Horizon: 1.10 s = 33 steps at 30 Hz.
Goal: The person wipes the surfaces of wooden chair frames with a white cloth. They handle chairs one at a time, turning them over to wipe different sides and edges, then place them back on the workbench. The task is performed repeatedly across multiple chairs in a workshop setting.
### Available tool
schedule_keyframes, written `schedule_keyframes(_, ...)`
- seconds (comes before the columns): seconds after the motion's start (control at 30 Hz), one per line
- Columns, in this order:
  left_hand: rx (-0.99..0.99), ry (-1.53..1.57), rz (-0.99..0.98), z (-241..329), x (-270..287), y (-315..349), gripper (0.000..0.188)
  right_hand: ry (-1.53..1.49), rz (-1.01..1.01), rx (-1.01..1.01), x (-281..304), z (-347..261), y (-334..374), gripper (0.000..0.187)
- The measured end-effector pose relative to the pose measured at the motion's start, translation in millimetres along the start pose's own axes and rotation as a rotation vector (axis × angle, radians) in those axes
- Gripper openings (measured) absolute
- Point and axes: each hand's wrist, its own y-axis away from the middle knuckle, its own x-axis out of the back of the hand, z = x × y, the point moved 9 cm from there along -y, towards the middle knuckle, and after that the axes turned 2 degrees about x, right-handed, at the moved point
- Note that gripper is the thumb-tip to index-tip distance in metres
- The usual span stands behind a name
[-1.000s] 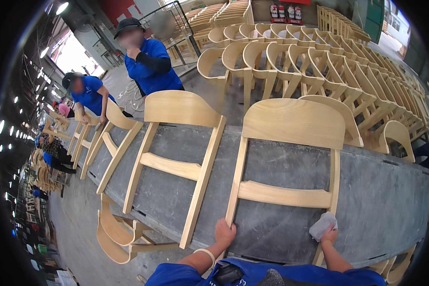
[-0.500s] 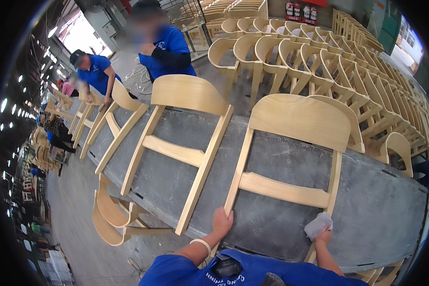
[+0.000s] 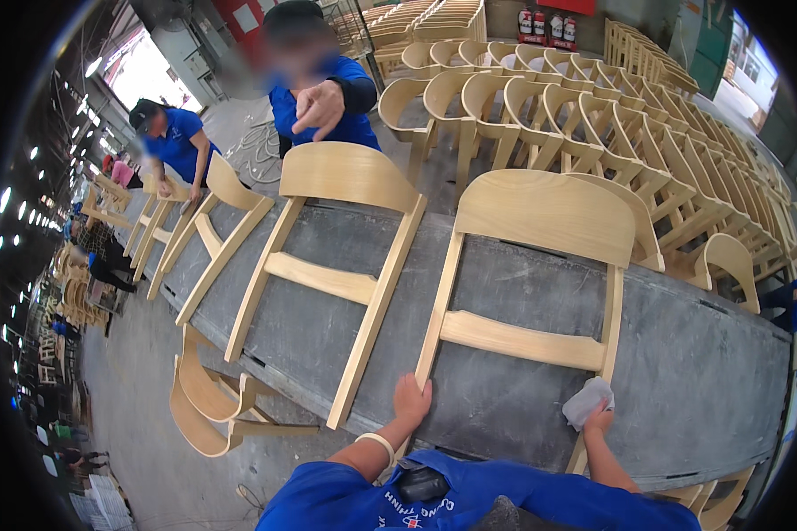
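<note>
In front of me a pale wooden chair back frame (image 3: 540, 212) lies on the grey-topped table (image 3: 682, 372), its curved backrest on the far side and its two legs toward me. My left hand (image 3: 412, 398) is wrapped round the lower part of its left leg. A greyish-white cloth (image 3: 586, 403) is bunched in my right hand (image 3: 599, 418), pressed against the right leg below the crossbar (image 3: 522, 341). To the left lies a second, similar chair back frame (image 3: 350, 181), which neither hand touches.
More chair frames (image 3: 226, 190) line the table to the far left. Across the table one person (image 3: 319, 97) holds out a hand, and another person (image 3: 177, 133) bends over a frame. Rows of chair frames (image 3: 540, 106) stand behind. Another chair frame (image 3: 212, 398) is below the table's near edge.
The person across the table has stretched a hand forward over the second frame. My view has shifted slightly; both my hands keep their places on the frame's legs.
</note>
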Motion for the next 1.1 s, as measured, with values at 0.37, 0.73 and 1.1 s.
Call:
schedule_keyframes(0.37, 0.044, 0.007, -0.028, -3.6, -4.7, 1.8, 0.037, 0.051, -0.042, -0.004, 2.0, -1.1, 0.6, 0.055)
schedule_keyframes(0.73, -0.040, 0.303, -0.080, 5.9, -20.4, -82.7, 0.049, -1.093, -0.077, -0.376, -19.4, 34.6, -48.3, 0.054)
schedule_keyframes(1.1, 0.069, 0.110, -0.132, 76.9, -58.4, -205.6, 0.055, -0.891, -0.283, -0.453, -45.1, -27.3, -92.0, 0.056)
